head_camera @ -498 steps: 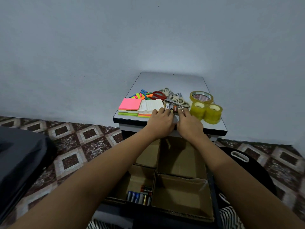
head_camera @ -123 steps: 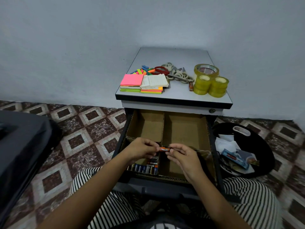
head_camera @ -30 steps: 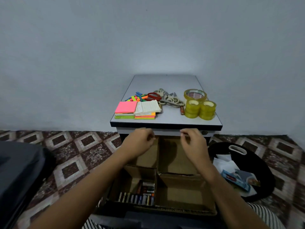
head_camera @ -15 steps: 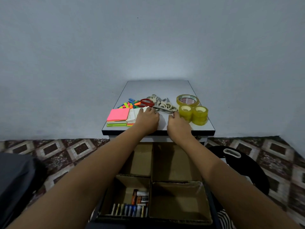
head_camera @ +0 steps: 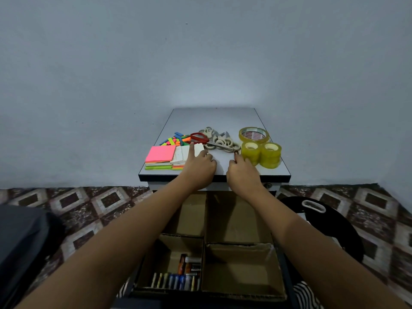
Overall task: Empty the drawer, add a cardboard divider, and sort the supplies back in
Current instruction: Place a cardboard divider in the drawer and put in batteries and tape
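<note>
The open drawer (head_camera: 288,278) holds a cardboard divider (head_camera: 203,255) that makes four compartments. Several batteries (head_camera: 176,280) lie in the near left one; the others look bare. On the cabinet top (head_camera: 214,117), my right hand (head_camera: 243,173) pinches a small brown battery (head_camera: 235,153) beside the yellow tape rolls (head_camera: 260,152). My left hand (head_camera: 199,167) rests on the white notepad (head_camera: 181,153), its index finger stretched toward the red scissors (head_camera: 199,137).
Pink and green sticky-note stacks (head_camera: 160,155), coloured page flags (head_camera: 176,139) and pale scissors (head_camera: 219,141) crowd the cabinet top. A black bag (head_camera: 325,226) lies on the tiled floor at right. A dark bulky object (head_camera: 20,241) is at left.
Both hands rose from above the drawer to the cabinet top. My right hand closed on the lone battery by the tape rolls. My left hand settled on the notepad.
</note>
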A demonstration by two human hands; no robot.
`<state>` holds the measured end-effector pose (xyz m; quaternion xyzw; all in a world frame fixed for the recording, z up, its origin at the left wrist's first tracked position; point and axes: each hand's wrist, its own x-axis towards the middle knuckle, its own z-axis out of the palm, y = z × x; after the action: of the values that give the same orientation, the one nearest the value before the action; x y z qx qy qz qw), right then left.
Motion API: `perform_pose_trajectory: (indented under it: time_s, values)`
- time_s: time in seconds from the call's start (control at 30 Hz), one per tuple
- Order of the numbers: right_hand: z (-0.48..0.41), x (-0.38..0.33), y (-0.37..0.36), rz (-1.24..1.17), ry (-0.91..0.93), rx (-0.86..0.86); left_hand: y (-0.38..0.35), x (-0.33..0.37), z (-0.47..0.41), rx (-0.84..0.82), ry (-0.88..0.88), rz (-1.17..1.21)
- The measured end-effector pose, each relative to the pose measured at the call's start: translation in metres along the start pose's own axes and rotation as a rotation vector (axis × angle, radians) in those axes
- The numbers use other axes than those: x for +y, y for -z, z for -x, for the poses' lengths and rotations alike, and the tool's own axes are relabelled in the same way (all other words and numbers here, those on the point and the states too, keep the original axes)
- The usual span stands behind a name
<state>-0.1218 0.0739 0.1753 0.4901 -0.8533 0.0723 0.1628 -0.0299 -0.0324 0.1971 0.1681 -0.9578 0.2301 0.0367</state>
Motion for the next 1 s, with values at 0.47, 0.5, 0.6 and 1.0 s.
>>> perform_pose_trajectory:
  time_s: [0.47, 0.5, 0.6, 1.0]
  values:
    - [0.023, 0.003, -0.017, -0.079, 0.021, 0.168, -0.02, 0.01, 0.032, 0.144, -0.065, 0.153]
    - [0.023, 0.003, -0.018, -0.096, 0.027, 0.188, -0.02, 0.01, 0.032, 0.152, -0.066, 0.162]
    - [0.023, 0.002, -0.019, -0.13, 0.053, 0.228, -0.023, 0.009, 0.035, 0.212, -0.088, 0.195]
    - [0.059, -0.016, 0.008, -0.952, -0.233, 0.37, -0.02, 0.022, 0.094, 0.462, 0.375, 1.188]
